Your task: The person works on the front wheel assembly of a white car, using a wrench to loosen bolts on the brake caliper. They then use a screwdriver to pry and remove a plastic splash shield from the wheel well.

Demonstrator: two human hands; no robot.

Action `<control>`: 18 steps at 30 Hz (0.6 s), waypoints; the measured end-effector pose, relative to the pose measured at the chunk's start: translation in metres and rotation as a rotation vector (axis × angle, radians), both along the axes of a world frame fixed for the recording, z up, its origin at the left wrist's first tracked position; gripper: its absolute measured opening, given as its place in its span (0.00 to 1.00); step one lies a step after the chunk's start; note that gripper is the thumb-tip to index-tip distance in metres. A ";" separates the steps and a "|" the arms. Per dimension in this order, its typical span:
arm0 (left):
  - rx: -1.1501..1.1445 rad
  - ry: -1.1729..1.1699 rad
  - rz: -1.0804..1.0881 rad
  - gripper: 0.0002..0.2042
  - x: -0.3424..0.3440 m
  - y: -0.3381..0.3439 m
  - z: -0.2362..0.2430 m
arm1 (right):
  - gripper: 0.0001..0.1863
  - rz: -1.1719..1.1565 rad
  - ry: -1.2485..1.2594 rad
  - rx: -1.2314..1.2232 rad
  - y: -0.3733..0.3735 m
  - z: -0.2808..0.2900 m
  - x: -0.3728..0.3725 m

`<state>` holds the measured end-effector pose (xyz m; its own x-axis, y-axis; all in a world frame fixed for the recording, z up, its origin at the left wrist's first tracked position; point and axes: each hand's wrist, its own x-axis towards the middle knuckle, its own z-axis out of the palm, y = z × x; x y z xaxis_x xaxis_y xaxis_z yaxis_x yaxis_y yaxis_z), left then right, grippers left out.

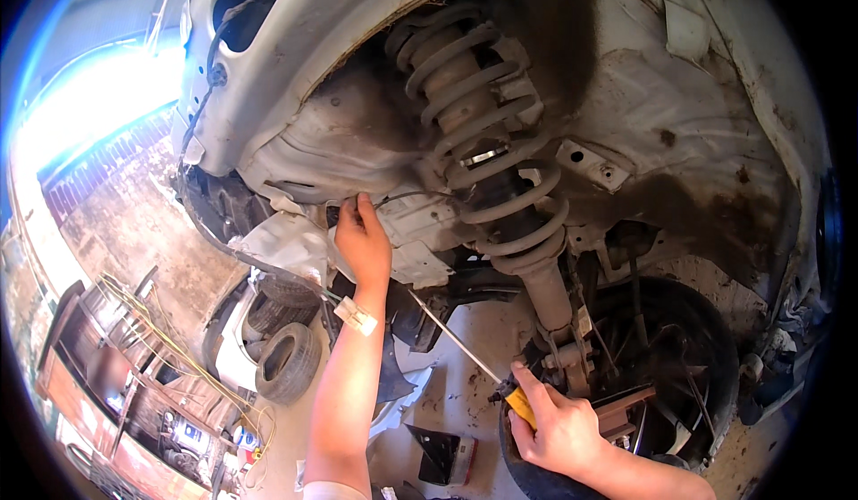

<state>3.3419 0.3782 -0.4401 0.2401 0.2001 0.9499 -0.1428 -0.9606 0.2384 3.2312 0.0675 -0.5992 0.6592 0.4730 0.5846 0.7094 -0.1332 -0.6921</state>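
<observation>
My left hand (365, 245) reaches up to the inner panel of a car's wheel well, its fingers closed together against the metal. A thin dark cable (407, 195) runs from these fingertips toward the strut; what they pinch is hidden. My right hand (563, 428), lower down, grips a screwdriver (460, 348) by its yellow and black handle. The screwdriver's long shaft slants up and left, its tip near the panel's lower edge. Between and above my hands stands the strut with its grey coil spring (500, 160). A white connector (355, 316) on a wire hangs by my left forearm.
Right of the strut's lower end sits the dark brake disc and hub area (661, 366). A black and red box (447, 460) lies on the floor below. Worn tyres (289, 363) are stacked at left, near a cluttered wooden bench (89, 384). The fender edge (357, 35) arches overhead.
</observation>
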 end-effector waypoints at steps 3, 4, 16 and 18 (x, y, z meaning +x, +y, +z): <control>-0.165 0.066 -0.035 0.15 0.003 0.012 0.000 | 0.33 -0.035 -0.050 0.060 0.003 -0.002 0.001; -0.263 0.101 -0.060 0.15 0.002 0.009 0.001 | 0.33 -0.035 -0.051 0.059 0.003 -0.003 0.001; -0.311 0.058 -0.190 0.15 -0.004 0.017 -0.035 | 0.34 -0.031 -0.042 0.001 0.003 0.001 -0.001; -0.331 0.026 -0.225 0.15 -0.005 0.015 -0.025 | 0.35 -0.016 -0.025 -0.029 0.002 0.002 -0.001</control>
